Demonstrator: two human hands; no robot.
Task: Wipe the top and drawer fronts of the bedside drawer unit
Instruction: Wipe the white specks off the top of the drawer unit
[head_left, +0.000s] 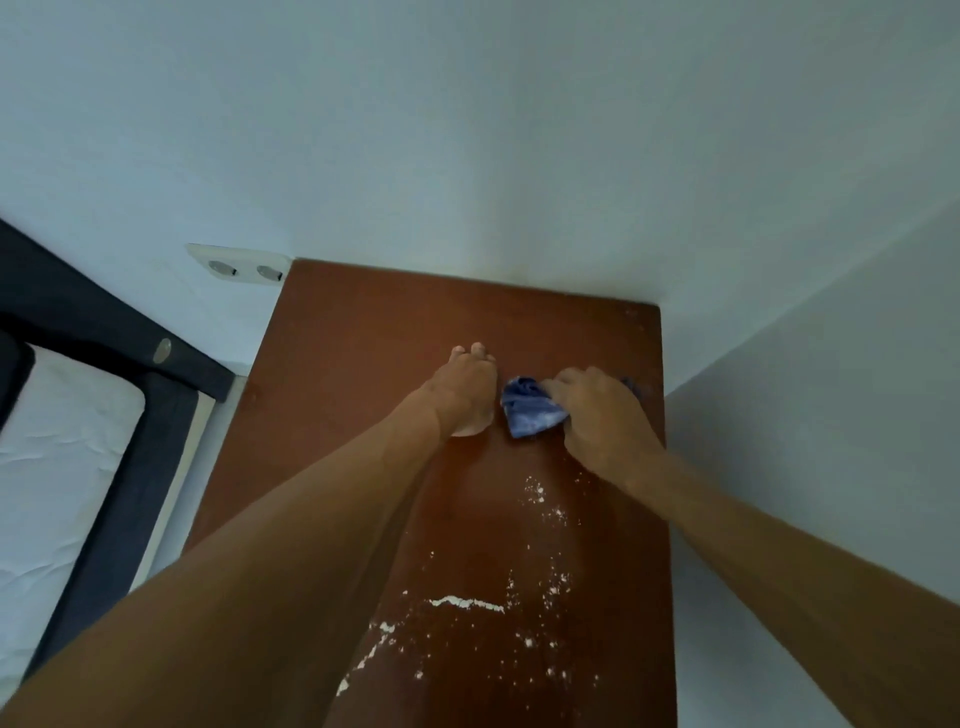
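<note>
Head view looks steeply down on the reddish-brown top of the bedside drawer unit, and every place below is given from that top. On its nearest part lie white specks (powder or flakes, I cannot tell which), thickest in a short pale streak near the middle and thinning toward the far side. Two bare forearms cross over this near part, one from each lower corner of the picture.

Past the specks, about midway along the top, both hands rest on the wood, close together but not touching. The left hand lies palm down, fingers straight and pointing toward the far edge, holding nothing. Just right of it the right hand has its fingers curled over a crumpled blue cloth with paler patches, pressing it onto the top. A bit of the cloth also shows beyond the knuckles, near the right edge. The wood beyond the hands is dull and faintly scuffed toward the far right corner. The drawer fronts are hidden from this angle.

Left of the top stands a bed, with a dark frame, a round metal fitting and a wrinkled white mattress. Off the far left corner a white socket plate sits on the wall. Pale bluish-white walls meet the far edge and the right edge.
</note>
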